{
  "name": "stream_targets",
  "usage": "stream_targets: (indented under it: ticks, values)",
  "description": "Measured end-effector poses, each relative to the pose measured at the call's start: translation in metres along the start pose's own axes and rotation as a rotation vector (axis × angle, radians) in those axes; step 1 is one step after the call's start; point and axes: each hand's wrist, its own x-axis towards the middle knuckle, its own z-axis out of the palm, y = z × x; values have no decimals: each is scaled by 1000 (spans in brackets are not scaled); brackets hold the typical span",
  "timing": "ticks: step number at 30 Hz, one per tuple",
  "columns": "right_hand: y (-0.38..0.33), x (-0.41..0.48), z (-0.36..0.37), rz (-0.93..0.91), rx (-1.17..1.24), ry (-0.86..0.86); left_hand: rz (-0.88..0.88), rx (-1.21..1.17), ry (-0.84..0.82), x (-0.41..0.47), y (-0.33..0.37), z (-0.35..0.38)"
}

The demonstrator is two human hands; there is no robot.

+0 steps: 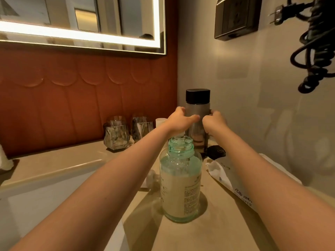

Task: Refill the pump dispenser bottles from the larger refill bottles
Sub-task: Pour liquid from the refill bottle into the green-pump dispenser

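Dispenser bottle (181,182) stands open, partly filled, near centre of the surface (226,230). Left hand (178,121) and right hand (214,122) clamp fingers round the refill bottle (198,105) (cap on), far right; pouring appears pending.

On the counter (226,227), the open bottle (181,189) stands before the capped bottle (198,105), tumblers (116,135) to their left.

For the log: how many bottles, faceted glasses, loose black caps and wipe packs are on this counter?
Bottles: 2, the open clear bottle and the dark capped bottle
Faceted glasses: 2
Loose black cap: 1
Wipes pack: 1
Total: 6
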Motion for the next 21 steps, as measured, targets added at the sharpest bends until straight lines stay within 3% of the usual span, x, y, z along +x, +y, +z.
stream_targets:
  ticks: [4, 9, 21]
  values:
    - [-2, -1, -4, -11, 133, -58, 28, -48, 79, 9, 0, -3]
    - [-18, -18, -13, -52, 44, -134, 103, 39, 241, -7, 8, -20]
    - [-115, -95, -18, -367, -77, -265, 181, 63, 470, -94, 59, -116]
